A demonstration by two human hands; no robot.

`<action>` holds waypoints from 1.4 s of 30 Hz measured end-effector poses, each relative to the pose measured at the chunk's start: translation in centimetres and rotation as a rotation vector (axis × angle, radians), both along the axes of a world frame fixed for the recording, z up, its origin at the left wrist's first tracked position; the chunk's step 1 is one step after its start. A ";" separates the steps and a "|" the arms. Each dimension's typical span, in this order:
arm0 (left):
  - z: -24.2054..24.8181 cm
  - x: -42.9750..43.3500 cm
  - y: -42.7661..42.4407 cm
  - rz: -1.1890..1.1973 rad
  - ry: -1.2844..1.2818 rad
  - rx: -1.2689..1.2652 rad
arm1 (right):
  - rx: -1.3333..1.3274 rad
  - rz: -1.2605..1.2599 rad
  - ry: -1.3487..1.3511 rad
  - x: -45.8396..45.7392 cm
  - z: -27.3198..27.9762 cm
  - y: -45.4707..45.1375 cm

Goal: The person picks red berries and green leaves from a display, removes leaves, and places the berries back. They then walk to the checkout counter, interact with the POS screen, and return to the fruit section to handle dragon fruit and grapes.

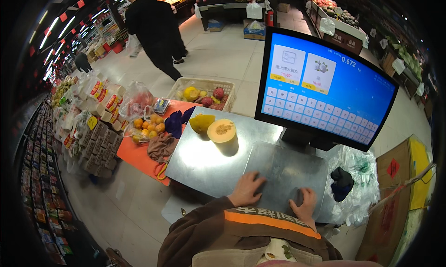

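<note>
My left hand [248, 189] rests at the left edge of a metal weighing plate [278, 166], its fingers apart and nothing in them. My right hand [305, 203] is near the plate's front right, thumb and fingers spread. A dark patch lies between them, which looks like shadow or reflection. Above the plate stands a touch screen [327, 86] with two product tiles, a keyboard and a weight reading. On the steel counter [195, 159] to the left, a halved melon [223, 133] shows its orange flesh, beside another yellow melon piece [202, 123].
Clear plastic bags [359, 183] and a dark cloth [342, 184] lie at right. Leftward are yellow-handled scissors [161, 172], a brown rag [162, 147], bagged oranges [148, 127] and stacked packages [101, 145]. A fruit crate [228, 89] sits behind the counter; a person in black [151, 30] is farther off.
</note>
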State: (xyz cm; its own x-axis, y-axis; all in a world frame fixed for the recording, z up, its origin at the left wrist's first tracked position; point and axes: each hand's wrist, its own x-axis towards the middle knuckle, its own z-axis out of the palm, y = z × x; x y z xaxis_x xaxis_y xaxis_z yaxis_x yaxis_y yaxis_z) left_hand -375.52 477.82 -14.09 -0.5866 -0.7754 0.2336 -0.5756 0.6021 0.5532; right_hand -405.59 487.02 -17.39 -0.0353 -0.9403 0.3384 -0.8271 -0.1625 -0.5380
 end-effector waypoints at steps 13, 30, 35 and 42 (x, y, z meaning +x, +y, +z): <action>-0.1 -6.0 -5.6 0.024 -0.302 0.216 | 0.411 0.095 -0.177 2.9 0.3 -9.3; 0.6 -6.4 -4.2 0.002 -0.158 -0.049 | 0.161 -0.227 0.258 0.2 -0.6 -4.7; 0.1 -9.1 -4.1 -0.292 0.027 -0.080 | 0.056 0.189 0.069 4.5 -0.3 -5.7; 1.6 -3.0 -0.6 0.081 -0.039 -0.250 | -0.181 -0.313 0.183 0.6 0.4 -0.8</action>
State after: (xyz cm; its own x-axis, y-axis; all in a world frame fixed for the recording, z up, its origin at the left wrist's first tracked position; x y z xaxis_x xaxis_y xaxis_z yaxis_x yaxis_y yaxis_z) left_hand -378.53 477.20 -12.46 -0.5375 -0.7410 0.4026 -0.6453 0.6688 0.3693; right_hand -404.97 486.23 -16.96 -0.2340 -0.8185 0.5248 -0.9313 0.0337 -0.3627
